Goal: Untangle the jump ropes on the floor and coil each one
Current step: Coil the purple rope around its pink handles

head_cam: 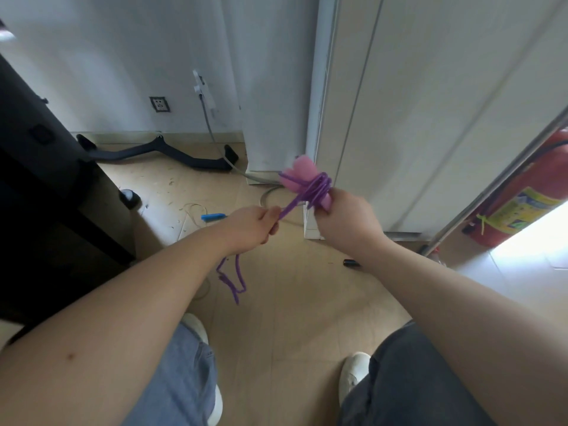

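Both hands on the purple jump rope (310, 192)

Right hand (344, 219) grips the pink handles (299, 176), cord wound round them in several loops. Left hand (250, 226) pinches the cord just beside, pulled taut btwn the two; loose tail hangs below it. 2nd rope w/ blue handle (213, 216) lies on the floor (292, 318) further back, near the wall.

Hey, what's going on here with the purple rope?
A person is coiling a purple rope around its pink handles. The right hand grips the handles. The left hand holds the rope taut, with a loose tail hanging below. A blue handle lies on the floor beyond.
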`<state>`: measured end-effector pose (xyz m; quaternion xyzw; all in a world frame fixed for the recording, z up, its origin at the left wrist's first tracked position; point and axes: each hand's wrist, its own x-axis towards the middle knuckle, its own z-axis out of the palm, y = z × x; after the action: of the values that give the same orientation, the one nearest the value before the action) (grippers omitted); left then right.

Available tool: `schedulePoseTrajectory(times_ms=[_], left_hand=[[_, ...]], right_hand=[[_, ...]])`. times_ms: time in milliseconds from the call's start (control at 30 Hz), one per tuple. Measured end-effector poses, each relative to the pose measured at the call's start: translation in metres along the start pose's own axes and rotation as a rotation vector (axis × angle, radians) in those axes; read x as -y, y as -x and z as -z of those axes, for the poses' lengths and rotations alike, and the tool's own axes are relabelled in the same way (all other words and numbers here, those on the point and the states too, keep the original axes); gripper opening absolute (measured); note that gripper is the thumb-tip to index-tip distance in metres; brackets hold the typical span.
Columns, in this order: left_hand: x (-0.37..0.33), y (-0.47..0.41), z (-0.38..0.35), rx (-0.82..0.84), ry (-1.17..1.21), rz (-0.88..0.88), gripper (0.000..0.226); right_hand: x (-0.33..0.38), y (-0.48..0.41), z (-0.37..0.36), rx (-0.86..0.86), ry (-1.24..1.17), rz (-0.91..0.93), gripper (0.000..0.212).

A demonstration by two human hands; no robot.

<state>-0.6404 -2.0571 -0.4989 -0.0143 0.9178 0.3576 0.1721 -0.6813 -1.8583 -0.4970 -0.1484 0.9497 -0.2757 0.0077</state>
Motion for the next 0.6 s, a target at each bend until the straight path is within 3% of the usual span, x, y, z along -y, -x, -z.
schedulePoseTrajectory(times_ms=[133, 333, 467, 600], left_hand=[[-0.018, 0.005, -0.006, 0.019, -0.28, -0.165, 0.035], [-0.02, 0.001, -0.002, -0.021, -0.581, -0.372, 0.036], [-0.019, -0.002, 0.001, -0.105, -0.667, -0.454, 0.045], [-0.016, -0.004, 0.009, -0.115, -0.41, -0.386, 0.056]], right_hand=[[-0.026, -0.013, -0.002, 0.095, 0.307, -0.128, 0.014], [-0.009, 0.003, -0.018, 0.275, 0.623, -0.028, 0.028], [0.002, 0.017, -0.025, 0.436, 0.691, 0.272, 0.022], [0.007, 0.021, -0.013, 0.521, 0.549, 0.53, 0.021]])
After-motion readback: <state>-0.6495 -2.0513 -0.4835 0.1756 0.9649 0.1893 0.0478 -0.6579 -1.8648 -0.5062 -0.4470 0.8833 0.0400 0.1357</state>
